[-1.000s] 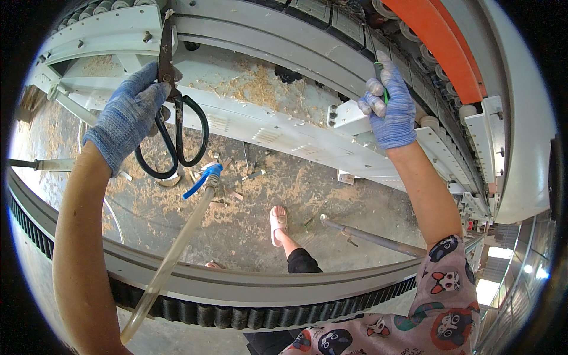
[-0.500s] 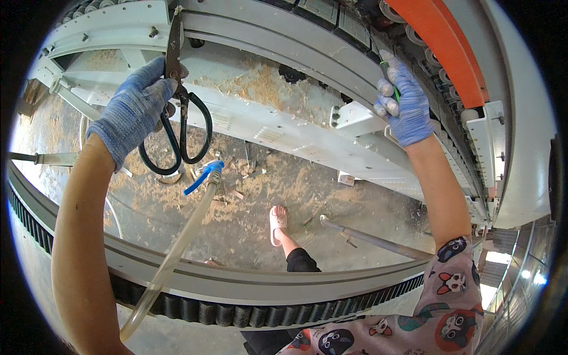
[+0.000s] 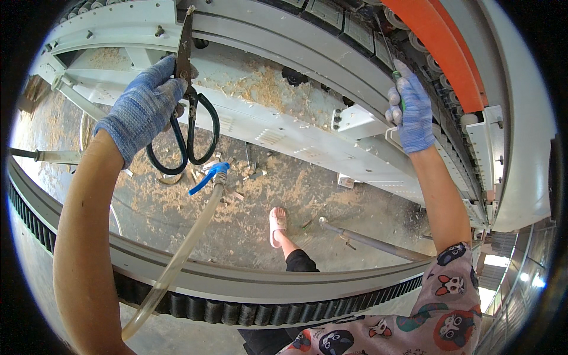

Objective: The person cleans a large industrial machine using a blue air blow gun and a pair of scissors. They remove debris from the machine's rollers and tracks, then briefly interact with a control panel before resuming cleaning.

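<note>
My left hand [image 3: 145,106], in a blue-grey knitted glove, grips a pair of large scissors [image 3: 205,130] around the pivot. The dark handle loops hang down, and the closed-looking blades point up toward the machine's rail. In the same kind of glove, my right hand [image 3: 413,109] is closed on a thin screwdriver-like tool with a green handle [image 3: 397,76]. Its slim shaft reaches up among the dark track pads [image 3: 358,31] beside the rollers. Whether the tip touches anything there is too small to tell.
An orange curved guard [image 3: 452,53] borders the rollers at right. Sawdust lies on the pale machine frame [image 3: 278,127] and floor [image 3: 248,207]. A clear hose with a blue-levered nozzle [image 3: 210,174] rises at left. Nearer me runs a black ribbed belt [image 3: 236,313]; a grey pipe [image 3: 378,241] lies beyond it.
Both hands have shifted slightly to the right. The scissors moved along with my left hand, and the right hand sits a little lower, still holding the green-handled tool.
</note>
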`<action>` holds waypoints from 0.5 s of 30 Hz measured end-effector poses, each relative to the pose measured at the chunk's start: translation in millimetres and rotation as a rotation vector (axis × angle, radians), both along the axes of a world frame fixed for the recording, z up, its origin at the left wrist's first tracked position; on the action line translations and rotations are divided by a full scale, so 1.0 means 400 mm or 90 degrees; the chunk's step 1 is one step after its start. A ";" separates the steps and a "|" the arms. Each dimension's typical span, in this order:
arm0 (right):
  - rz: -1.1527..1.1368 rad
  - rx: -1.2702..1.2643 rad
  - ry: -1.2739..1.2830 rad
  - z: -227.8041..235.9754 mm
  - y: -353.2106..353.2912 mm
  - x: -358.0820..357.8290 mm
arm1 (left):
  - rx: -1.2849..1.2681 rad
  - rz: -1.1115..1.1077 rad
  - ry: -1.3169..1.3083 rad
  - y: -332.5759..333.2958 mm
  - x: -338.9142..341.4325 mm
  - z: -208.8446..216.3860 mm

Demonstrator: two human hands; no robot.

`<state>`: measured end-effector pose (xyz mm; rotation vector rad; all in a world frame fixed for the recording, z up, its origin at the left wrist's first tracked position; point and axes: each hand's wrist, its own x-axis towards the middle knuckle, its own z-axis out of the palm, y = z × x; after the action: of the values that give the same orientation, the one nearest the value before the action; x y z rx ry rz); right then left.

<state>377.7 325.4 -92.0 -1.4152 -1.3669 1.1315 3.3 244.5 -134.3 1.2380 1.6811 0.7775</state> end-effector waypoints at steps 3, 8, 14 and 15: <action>0.020 0.003 0.009 -0.010 0.019 0.002 | 0.007 -0.015 -0.003 0.003 -0.011 -0.010; 0.001 -0.013 0.012 -0.008 0.017 -0.011 | 0.019 -0.024 0.005 0.004 -0.006 -0.010; -0.041 0.006 -0.074 0.006 0.013 -0.037 | 0.010 -0.028 -0.007 0.002 -0.004 0.003; -0.052 0.021 -0.101 0.010 0.013 -0.040 | 0.007 -0.029 -0.007 0.002 -0.003 0.008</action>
<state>361.9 330.5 -87.8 -1.5492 -1.4175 0.9566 2.0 245.4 -131.1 1.2737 1.6366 0.7652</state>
